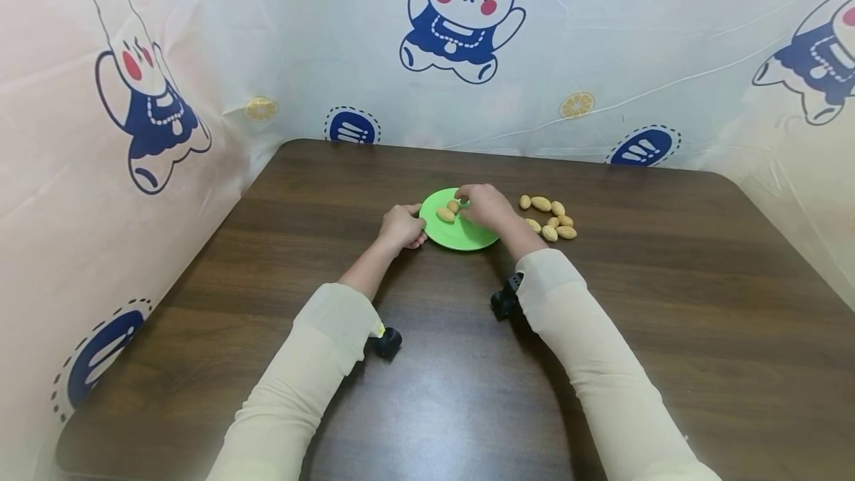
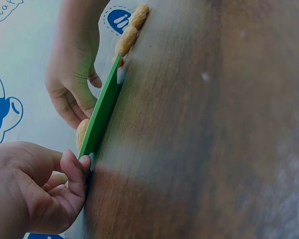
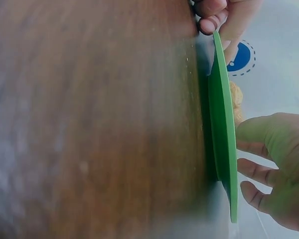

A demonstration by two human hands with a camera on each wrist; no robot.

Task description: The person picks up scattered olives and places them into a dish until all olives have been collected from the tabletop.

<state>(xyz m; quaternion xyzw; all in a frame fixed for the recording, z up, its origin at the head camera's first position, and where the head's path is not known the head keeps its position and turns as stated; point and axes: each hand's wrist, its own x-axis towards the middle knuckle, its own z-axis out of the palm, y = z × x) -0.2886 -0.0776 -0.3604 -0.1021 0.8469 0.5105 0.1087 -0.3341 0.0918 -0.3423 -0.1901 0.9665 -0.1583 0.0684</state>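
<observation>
A round green plate [image 1: 461, 238] lies on the brown table, with peanuts [image 1: 445, 214] on its left part. My left hand [image 1: 402, 228] grips the plate's left rim, thumb on top and fingers curled at the edge, as the left wrist view shows. Over the plate is my right hand [image 1: 489, 208], its fingers spread and loosely bent in the right wrist view. Its thumb reaches close to the peanuts [image 3: 236, 97]; whether it touches one is hidden. No peanut shows gripped between its fingers.
Several more peanuts [image 1: 553, 223] lie on the table [image 1: 427, 392] just right of the plate, partly behind my right wrist. A cloth [image 1: 320, 36] printed with cartoon bears hangs behind and beside the table. Each sleeve cuff bears a small black camera [image 1: 386, 344].
</observation>
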